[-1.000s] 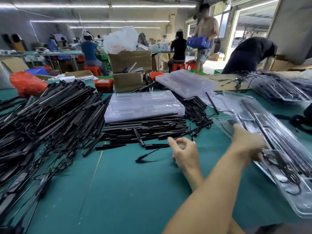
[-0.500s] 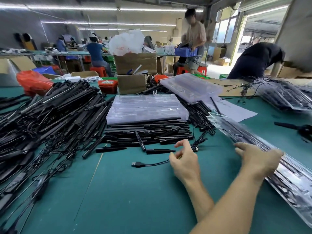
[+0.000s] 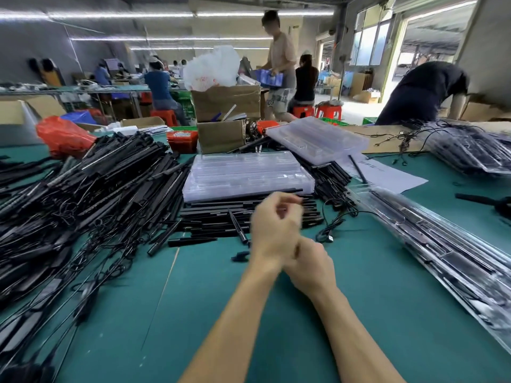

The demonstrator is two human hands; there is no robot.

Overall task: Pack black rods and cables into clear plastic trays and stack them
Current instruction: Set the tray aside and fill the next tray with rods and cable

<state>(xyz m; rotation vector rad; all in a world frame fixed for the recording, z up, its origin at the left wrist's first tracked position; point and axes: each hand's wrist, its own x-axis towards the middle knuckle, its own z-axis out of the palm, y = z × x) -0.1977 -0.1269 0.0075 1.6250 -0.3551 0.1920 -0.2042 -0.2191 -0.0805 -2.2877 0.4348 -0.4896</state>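
The left hand [image 3: 276, 230] is blurry, so its fingers are hard to see. The packed tray [image 3: 448, 261] runs off the right edge.

A green desk [image 3: 373, 286] carries a big heap of black rods and cables [image 3: 83, 194] on the left, a stack of clear trays [image 3: 249, 172] over more rods in the middle, a filled tray [image 3: 442, 250] at right, and a white sheet of paper [image 3: 387, 172].

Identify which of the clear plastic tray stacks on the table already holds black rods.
The long tray stack lying diagonally at the right edge: black rods show through its plastic. The middle stack and the tilted one behind look empty.
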